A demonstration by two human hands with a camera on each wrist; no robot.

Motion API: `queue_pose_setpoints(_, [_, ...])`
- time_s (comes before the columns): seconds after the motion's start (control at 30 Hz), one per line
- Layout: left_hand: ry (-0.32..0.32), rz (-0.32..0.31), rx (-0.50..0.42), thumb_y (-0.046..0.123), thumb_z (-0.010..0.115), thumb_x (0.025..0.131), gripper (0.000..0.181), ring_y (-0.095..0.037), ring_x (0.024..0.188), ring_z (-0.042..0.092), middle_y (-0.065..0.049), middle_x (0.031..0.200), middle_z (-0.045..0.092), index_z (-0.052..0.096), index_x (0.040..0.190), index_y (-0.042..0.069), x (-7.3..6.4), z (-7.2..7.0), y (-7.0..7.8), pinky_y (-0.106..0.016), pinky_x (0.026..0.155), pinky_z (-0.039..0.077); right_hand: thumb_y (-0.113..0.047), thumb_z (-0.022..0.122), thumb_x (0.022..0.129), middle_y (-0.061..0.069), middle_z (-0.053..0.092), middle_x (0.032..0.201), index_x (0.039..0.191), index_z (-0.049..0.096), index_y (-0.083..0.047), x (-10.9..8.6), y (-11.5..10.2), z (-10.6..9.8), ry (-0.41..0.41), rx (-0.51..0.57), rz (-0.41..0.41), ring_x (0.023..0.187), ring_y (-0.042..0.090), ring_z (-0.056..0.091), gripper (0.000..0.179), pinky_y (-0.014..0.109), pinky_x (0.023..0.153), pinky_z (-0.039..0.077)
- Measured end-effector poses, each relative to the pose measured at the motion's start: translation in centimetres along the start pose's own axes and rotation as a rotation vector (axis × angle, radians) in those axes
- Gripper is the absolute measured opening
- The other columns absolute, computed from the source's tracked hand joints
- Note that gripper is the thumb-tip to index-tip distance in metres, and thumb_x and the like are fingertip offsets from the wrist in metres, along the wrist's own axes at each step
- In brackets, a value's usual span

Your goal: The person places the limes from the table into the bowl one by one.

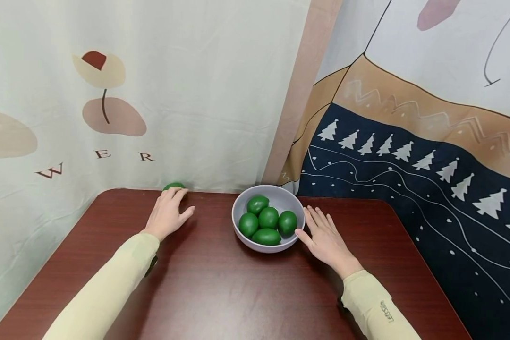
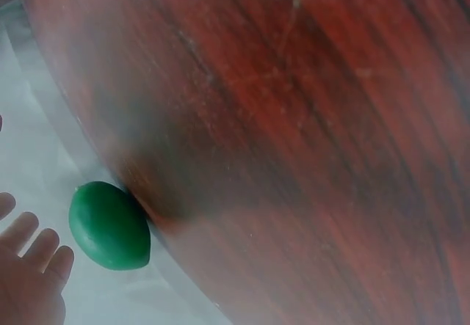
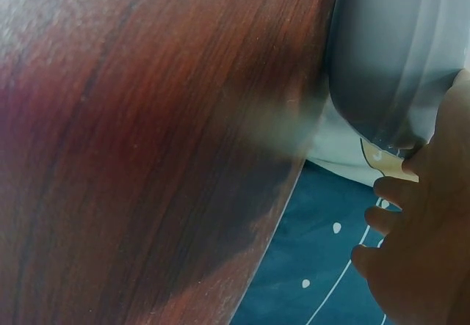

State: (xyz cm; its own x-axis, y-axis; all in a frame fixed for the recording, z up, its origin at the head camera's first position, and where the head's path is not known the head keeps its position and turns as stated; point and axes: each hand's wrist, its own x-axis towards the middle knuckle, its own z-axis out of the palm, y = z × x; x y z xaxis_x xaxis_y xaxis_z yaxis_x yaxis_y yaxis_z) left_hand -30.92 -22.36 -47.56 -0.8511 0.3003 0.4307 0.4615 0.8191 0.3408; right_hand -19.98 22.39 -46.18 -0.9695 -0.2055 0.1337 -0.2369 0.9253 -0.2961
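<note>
A smooth green lime-like fruit (image 1: 174, 186) sits at the table's far edge; the left wrist view shows the same green fruit (image 2: 110, 226) with a pointed end. My left hand (image 1: 166, 213) reaches over to it, fingertips overlapping it from above. In the left wrist view the left hand's fingers (image 2: 22, 229) are extended beside the fruit, with a small gap. A grey bowl (image 1: 268, 248) holds several similar green fruits (image 1: 268, 218). My right hand (image 1: 326, 240) lies along the bowl's right side with straight fingers, thumb at the rim. In the right wrist view, its fingers (image 3: 396, 191) are right at the bowl wall (image 3: 396, 53).
The dark red wooden table (image 1: 204, 293) has rounded far corners. Behind it hangs a pale curtain (image 1: 204, 94) with flower prints. A dark blue cloth (image 1: 391, 189) with white trees hangs along the right edge.
</note>
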Motion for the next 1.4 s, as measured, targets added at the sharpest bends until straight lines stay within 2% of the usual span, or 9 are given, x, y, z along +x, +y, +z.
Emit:
queue_pose_setpoints(0.33, [0.014,-0.022,-0.009,0.024,0.071,0.094,0.055,-0.049,0.131,0.043,-0.026,0.138,0.051,0.057,0.138,-0.007,0.4,-0.1,-0.6,-0.061,0.108,0.035,-0.053,0.049,0.105,0.018,0.030,0.167,0.162,0.028,-0.003,0.0,0.1,0.0,-0.005,0.001,0.003,0.157,0.039,0.019,0.079,0.061,0.125,0.014])
queue_pose_setpoints(0.9, [-0.014,-0.085,-0.019,0.019,0.069,0.094,0.059,-0.052,0.137,0.035,-0.031,0.149,0.041,0.050,0.144,-0.007,1.2,0.7,-2.6,-0.065,0.114,0.028,-0.056,0.047,0.105,0.017,0.030,0.167,0.162,0.029,-0.004,0.1,0.1,0.1,0.002,-0.002,0.004,0.157,0.038,0.020,0.079,0.060,0.125,0.014])
queue_pose_setpoints(1.2, [-0.018,-0.119,-0.029,0.014,0.067,0.093,0.058,-0.052,0.132,0.038,-0.032,0.148,0.040,0.049,0.144,-0.008,1.4,0.1,-2.8,-0.067,0.108,0.035,-0.056,0.047,0.105,0.017,0.029,0.168,0.163,0.029,-0.005,0.2,0.0,0.0,-0.009,0.001,0.004,0.157,0.038,0.019,0.079,0.060,0.126,0.013])
queue_pose_setpoints(1.4, [-0.055,-0.151,-0.030,0.014,0.067,0.094,0.060,-0.051,0.134,0.038,-0.032,0.151,0.038,0.047,0.147,-0.007,1.9,0.2,-3.1,-0.067,0.105,0.038,-0.056,0.048,0.105,0.017,0.029,0.168,0.163,0.028,-0.005,0.1,0.1,0.0,-0.007,0.000,0.009,0.157,0.038,0.019,0.079,0.060,0.125,0.013])
